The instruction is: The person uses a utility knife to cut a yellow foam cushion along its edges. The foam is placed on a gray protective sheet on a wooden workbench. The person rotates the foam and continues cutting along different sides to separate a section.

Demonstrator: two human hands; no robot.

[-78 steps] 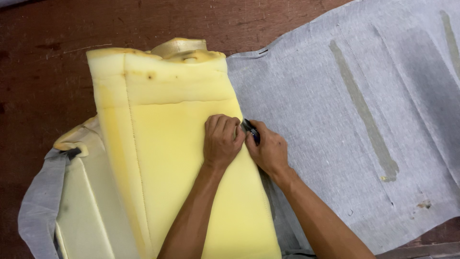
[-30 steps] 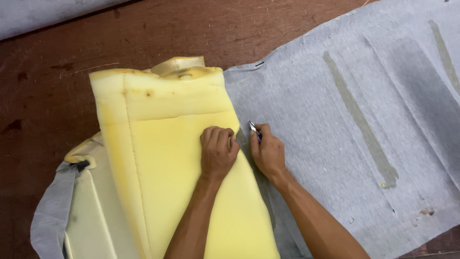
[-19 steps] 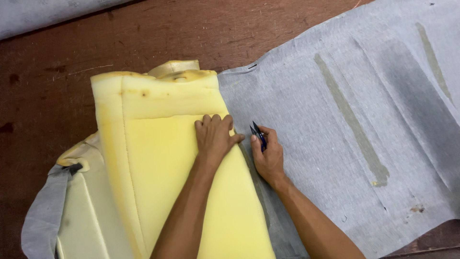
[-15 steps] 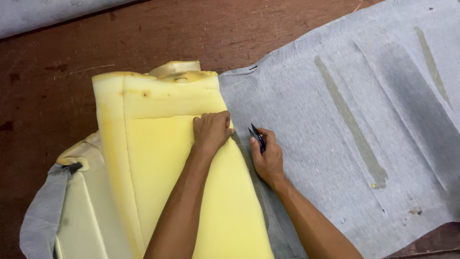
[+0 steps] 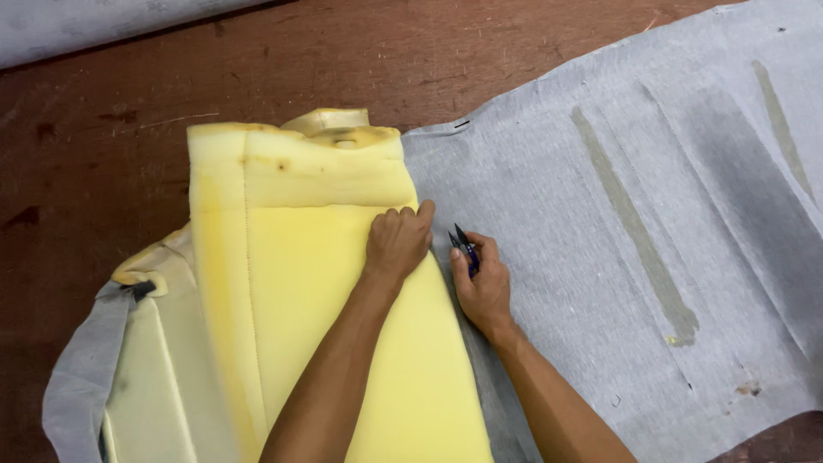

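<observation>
1. Fingers [image 5: 403,225] of the left hand [image 5: 397,243] curled narrow, knuckles up, pressing on the right edge of the yellow foam cushion [image 5: 317,291] a little left of frame centre; index fingertip stretched up towards the grey fabric.
2. Fingers of the right hand [image 5: 482,283] folded round small thread snips [image 5: 464,247], dark blue handle tucked in the grip, two short blades peeking out above the thumb, pointing to the upper left and slightly parted.
3. Two hands, just beside each other, not touching; two bare forearms running down to the bottom edge of the frame.
4. One pair of snips, blade tips close to the seam where foam meets fabric, right of the left hand; whether the tips touch the cloth cannot be told.
5. One thick foam cushion, standing up through the left half of the frame, a stitched line running down its left part, brownish stains near its top.
6. One large grey fabric sheet [image 5: 617,257] spread flat over the right half, right hand resting on it, two long olive streaks across it.
7. Grey fabric flap [image 5: 77,386] wrapping the cushion's lower left corner, a small dark tab at its top.
8. Dark red-brown table [image 5: 103,103] underneath, bare in the upper left; one pale grey strip [image 5: 86,21] at the top left corner.
</observation>
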